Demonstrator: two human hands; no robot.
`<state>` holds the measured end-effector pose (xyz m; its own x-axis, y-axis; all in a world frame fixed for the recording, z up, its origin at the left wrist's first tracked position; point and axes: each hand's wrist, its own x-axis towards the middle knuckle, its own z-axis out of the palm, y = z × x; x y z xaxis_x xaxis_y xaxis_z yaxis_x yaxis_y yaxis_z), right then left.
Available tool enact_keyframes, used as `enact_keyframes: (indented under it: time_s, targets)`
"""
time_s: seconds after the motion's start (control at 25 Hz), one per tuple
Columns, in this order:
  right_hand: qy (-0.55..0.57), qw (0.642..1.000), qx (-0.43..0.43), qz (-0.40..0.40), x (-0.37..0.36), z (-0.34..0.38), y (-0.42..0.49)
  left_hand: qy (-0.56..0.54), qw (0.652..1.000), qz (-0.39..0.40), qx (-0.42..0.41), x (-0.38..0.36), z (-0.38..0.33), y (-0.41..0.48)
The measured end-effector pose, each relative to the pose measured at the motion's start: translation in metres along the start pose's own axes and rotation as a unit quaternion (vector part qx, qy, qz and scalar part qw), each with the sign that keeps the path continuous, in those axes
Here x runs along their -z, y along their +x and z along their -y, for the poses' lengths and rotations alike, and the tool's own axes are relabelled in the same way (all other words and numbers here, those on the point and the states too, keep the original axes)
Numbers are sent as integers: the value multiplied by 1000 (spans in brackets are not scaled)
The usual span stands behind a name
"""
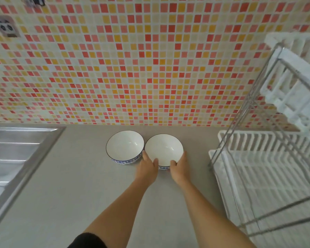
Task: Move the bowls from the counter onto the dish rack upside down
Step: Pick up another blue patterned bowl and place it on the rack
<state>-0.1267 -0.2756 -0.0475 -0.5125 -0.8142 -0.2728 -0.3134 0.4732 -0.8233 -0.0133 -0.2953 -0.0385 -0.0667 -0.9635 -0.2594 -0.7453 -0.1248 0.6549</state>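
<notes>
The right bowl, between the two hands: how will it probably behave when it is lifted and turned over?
The right bowl looks glazed and glossy, so it may be slippery; the left hand and right hand gripping opposite sides should help. It seems rigid ceramic, probably fragile. Its rim nearly touches the left bowl, so it might clink.

No text, number or brand can be read anywhere in view. The only picture-like mark is a small square sticker (5, 26) on the tiled wall (150, 59), showing what looks like a panda face. It carries no legible writing.
</notes>
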Motion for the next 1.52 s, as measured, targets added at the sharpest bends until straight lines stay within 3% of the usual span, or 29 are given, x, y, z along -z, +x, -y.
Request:
enact_keyframes:
  time_s: [0.16,0.28,0.44,0.56,0.68,0.84,1.04,1.16,1.32,1.4,1.52]
  targets:
    - [85,996,20,-14,-3,-24,-24,-23,999,-9,37,-12,0,-2]
    - [164,986,24,-35,-6,-41,-37,-98,992,-24,82,-17,4,-1]
    - [235,970,-1,-60,12,-26,-53,-117,989,-84,34,-14,2,-21]
    - [147,985,45,-81,46,9,-55,-181,974,-138,-20,14,-11,-34]
    - [49,988,146,-15,84,63,-60,-245,951,-168,-80,62,-37,-48]
    - [44,955,294,-7,128,130,-101,-387,897,-133,-166,134,-84,-84]
    - [288,881,372,41,170,173,-163,-539,795,-121,-250,194,-148,-152]
    - [368,835,409,25,206,174,-198,-545,748,-101,-365,199,-174,-193]
    - [348,798,492,-7,281,170,-243,-544,696,-36,-468,193,-230,-238]
    - [337,778,528,-33,331,166,-250,-497,707,-17,-503,183,-265,-254]
    - [307,779,545,-53,414,157,-238,-355,765,-41,-536,166,-324,-277]
